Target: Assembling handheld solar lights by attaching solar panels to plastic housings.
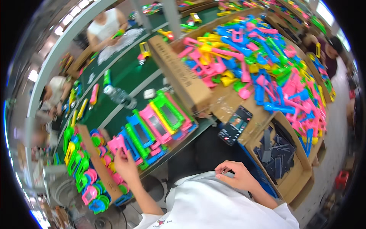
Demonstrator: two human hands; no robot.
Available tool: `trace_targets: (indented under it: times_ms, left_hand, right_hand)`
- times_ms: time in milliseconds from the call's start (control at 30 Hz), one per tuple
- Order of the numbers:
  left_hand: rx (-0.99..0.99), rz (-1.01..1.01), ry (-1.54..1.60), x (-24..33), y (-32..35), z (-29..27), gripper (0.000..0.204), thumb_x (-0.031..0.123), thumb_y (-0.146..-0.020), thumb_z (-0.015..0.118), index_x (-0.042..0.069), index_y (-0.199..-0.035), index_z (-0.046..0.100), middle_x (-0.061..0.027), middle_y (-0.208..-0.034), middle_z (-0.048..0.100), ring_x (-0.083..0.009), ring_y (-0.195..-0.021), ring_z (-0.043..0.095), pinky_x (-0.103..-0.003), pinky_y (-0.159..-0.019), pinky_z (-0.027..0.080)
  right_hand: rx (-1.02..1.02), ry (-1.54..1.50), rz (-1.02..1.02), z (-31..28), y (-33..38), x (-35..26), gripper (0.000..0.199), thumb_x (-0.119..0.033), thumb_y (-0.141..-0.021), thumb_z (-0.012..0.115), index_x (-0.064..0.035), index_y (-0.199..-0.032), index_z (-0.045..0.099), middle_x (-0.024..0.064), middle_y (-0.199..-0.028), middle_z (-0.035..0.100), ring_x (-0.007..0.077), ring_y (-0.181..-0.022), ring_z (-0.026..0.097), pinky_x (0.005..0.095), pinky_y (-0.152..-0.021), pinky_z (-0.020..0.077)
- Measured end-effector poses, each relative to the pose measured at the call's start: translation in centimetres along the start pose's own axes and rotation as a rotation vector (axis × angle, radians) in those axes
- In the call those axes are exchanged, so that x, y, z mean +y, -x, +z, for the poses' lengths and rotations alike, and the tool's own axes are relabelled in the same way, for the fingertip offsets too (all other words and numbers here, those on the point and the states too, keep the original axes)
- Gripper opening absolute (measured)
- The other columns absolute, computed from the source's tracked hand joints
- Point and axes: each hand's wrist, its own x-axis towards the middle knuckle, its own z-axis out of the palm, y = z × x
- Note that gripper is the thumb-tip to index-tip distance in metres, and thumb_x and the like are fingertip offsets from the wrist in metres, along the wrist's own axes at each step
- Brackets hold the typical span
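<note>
My left hand [126, 168] reaches to the left end of a row of toy-like plastic frames, its fingers closed on a pink plastic part [116, 143]. Beside that part stand blue, green and pink frames [154, 126], several with dark panels set in them. My right hand [237, 175] hovers in front of my white shirt, near a carton [301, 183] of dark flat panels [276, 152]. Its fingers are loosely bent and apart from the thumb, with nothing visible between them.
A phone [235, 125] with a lit screen lies by a large heap of coloured plastic parts [244, 49]. Left, a cardboard strip [97, 160] borders stacked coloured pieces. A clear plastic bottle [118, 96] lies on the green conveyor [129, 74]. Other people [106, 28] sit beyond it.
</note>
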Motion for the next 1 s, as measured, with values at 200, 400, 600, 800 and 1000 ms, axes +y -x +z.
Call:
trace_targets:
  times_ms: [200,400,600,800,1000]
  left_hand:
    - [-0.030,0.040,-0.064,0.8,-1.4,-0.4,0.040,0.016,-0.090,0.080,-0.005,-0.123,0.067,-0.0090,-0.072,0.065,-0.0185,-0.062,0.059,-0.036,-0.061,0.048]
    - [-0.062,0.024,-0.078,2.5,-1.5,-1.1,0.043,0.020,-0.092,0.079,-0.005,-0.124,0.066,-0.0073,-0.073,0.064,-0.0171,-0.063,0.059,-0.035,-0.064,0.048]
    - [-0.191,0.052,0.266,13.9,0.9,-2.1,0.031,0.017,-0.098,0.073,-0.003,-0.122,0.068,-0.0044,-0.092,0.068,-0.0116,-0.075,0.060,-0.028,-0.068,0.050]
    - [-1.270,0.185,0.991,27.9,5.7,10.6,0.038,0.013,-0.105,0.062,-0.003,-0.139,0.057,-0.0129,-0.129,0.067,-0.0179,-0.111,0.067,-0.033,-0.088,0.057]
    - [-0.513,0.641,0.335,32.6,4.8,29.4,0.062,0.037,-0.096,0.069,-0.013,-0.132,0.056,-0.0333,-0.126,0.064,-0.0485,-0.118,0.062,-0.053,-0.102,0.048]
  right_hand:
    - [0.375,0.310,-0.006,-7.4,1.4,-4.1,0.021,-0.017,-0.090,0.078,-0.0047,-0.107,0.072,0.0091,-0.097,0.074,0.0201,-0.083,0.072,0.0336,-0.075,0.0564]
    - [0.550,0.981,0.310,-14.6,2.9,2.4,0.037,-0.029,-0.082,0.084,-0.0026,-0.104,0.069,0.0114,-0.088,0.065,0.0326,-0.092,0.064,0.0427,-0.083,0.0524]
    - [0.560,0.981,0.334,-14.6,1.9,4.1,0.036,-0.025,-0.079,0.085,-0.0013,-0.101,0.069,0.0155,-0.094,0.068,0.0363,-0.098,0.066,0.0457,-0.085,0.0531]
    - [0.686,0.549,0.323,-15.4,2.1,3.4,0.020,-0.014,-0.088,0.074,0.0018,-0.096,0.064,0.0191,-0.088,0.073,0.0375,-0.083,0.071,0.0460,-0.075,0.0536]
    - [0.750,0.198,0.155,-14.1,4.7,0.8,0.020,-0.010,-0.095,0.067,0.0030,-0.108,0.060,0.0174,-0.088,0.071,0.0264,-0.081,0.071,0.0370,-0.071,0.0542]
